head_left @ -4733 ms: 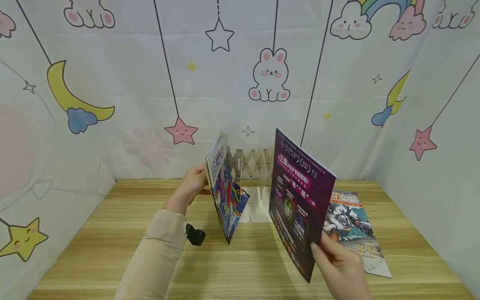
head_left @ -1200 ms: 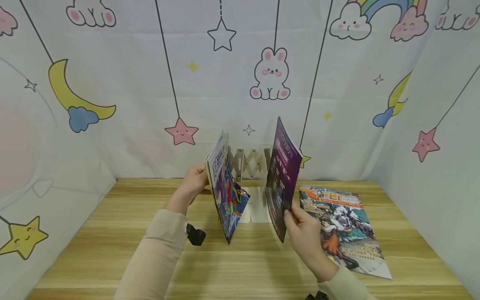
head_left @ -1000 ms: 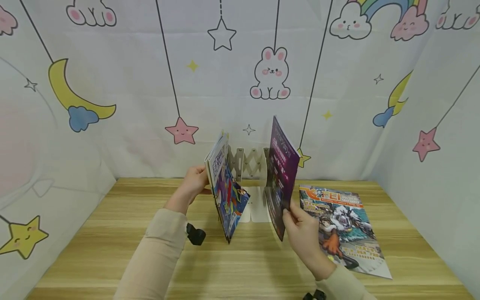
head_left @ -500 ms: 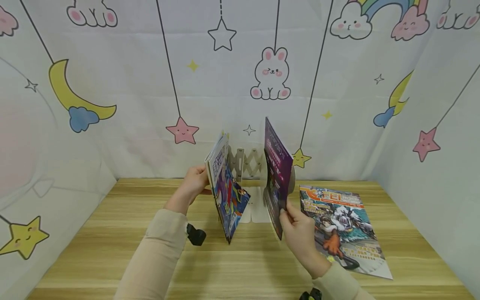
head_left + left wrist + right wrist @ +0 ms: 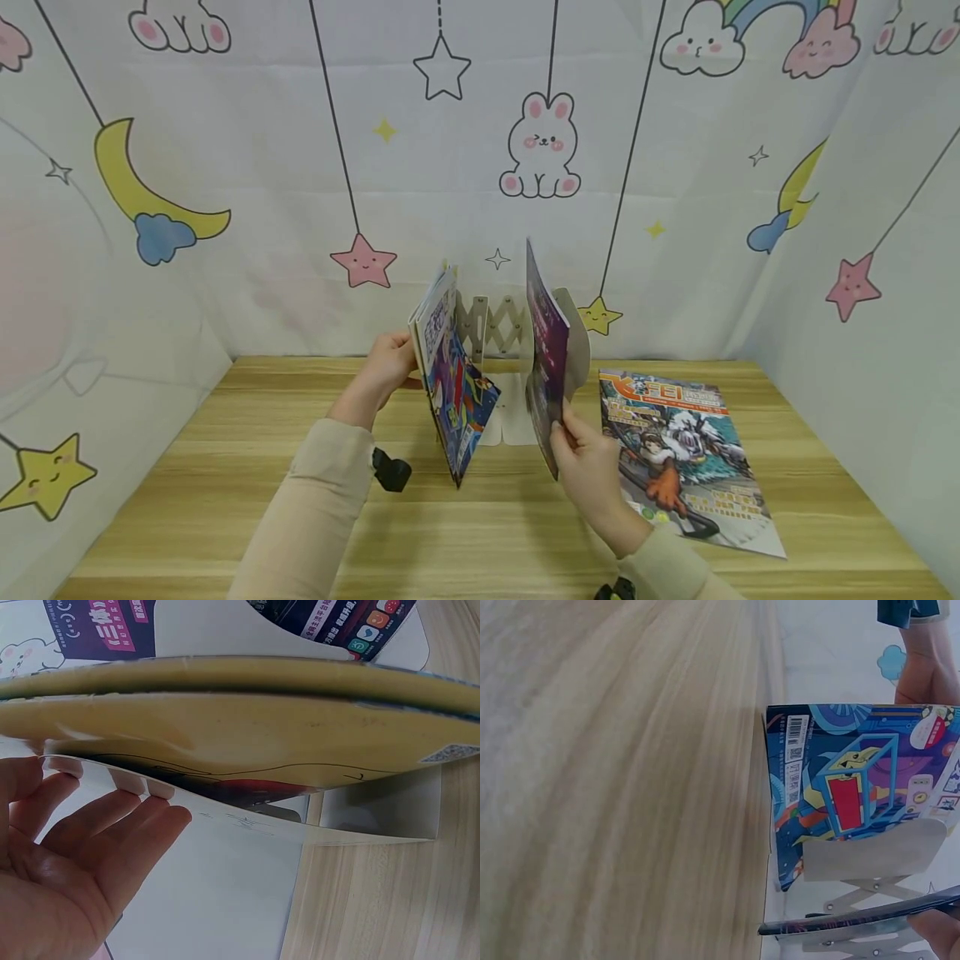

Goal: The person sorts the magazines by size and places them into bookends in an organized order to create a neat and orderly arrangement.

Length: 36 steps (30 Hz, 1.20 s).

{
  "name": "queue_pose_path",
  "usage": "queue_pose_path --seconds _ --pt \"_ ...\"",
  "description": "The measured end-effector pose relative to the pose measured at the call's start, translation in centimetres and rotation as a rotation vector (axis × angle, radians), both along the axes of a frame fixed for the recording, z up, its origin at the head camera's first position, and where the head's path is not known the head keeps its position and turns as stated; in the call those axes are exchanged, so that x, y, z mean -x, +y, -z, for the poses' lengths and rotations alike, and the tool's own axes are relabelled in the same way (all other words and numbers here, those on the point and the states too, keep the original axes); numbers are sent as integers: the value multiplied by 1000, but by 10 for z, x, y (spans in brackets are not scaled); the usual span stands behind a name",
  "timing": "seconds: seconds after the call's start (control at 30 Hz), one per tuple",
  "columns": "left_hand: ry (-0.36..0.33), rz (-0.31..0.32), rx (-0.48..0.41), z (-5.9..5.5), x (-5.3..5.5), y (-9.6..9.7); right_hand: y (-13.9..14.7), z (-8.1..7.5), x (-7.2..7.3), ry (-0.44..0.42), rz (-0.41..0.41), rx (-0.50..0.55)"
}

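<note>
My left hand (image 5: 390,367) touches the outer side of the left end plate (image 5: 247,825) of an expanding metal bookend (image 5: 506,327), fingertips against it in the left wrist view. Several magazines (image 5: 450,367), with a colourful blue cover facing inward, stand upright against that plate. My right hand (image 5: 592,458) pinches a thin purple magazine (image 5: 549,358) at its near edge, thumb on the left face. The purple magazine is upright, left of the rounded right end plate (image 5: 576,342). Between magazines, the bookend's pale base (image 5: 510,417) and lattice show.
Another magazine (image 5: 682,458), with an orange title and a snowy scene, lies flat on the wooden table (image 5: 285,467) at the right. A patterned cloth (image 5: 300,125) hangs behind and at both sides. Each wrist wears a black camera (image 5: 392,471).
The purple magazine has gone left and turned more edge-on, from over the flat magazine to inside the right end plate, which now shows behind it. My left hand has stayed in place.
</note>
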<state>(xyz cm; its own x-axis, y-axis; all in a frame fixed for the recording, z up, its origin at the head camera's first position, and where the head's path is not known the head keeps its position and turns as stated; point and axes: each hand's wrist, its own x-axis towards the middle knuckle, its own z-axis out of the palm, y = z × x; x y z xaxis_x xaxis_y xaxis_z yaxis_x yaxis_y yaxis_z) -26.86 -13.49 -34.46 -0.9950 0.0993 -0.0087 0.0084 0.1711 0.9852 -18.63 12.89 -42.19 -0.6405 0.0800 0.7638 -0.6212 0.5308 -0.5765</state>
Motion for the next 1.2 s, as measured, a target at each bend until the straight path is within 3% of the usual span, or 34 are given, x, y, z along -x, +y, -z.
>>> queue_pose_path --seconds 0.17,0.63,0.93,1.2 --pt "-2 3 -6 0 0 0 -2 2 -2 -26 24 -5" --pt "-8 -7 -17 0 -1 1 -3 4 -6 -132 -103 37" --pt "-6 1 -8 -1 -2 1 -2 -1 -9 -238 -135 55" --pt "-7 6 5 -2 -2 -1 3 -5 -12 -190 -108 -28"
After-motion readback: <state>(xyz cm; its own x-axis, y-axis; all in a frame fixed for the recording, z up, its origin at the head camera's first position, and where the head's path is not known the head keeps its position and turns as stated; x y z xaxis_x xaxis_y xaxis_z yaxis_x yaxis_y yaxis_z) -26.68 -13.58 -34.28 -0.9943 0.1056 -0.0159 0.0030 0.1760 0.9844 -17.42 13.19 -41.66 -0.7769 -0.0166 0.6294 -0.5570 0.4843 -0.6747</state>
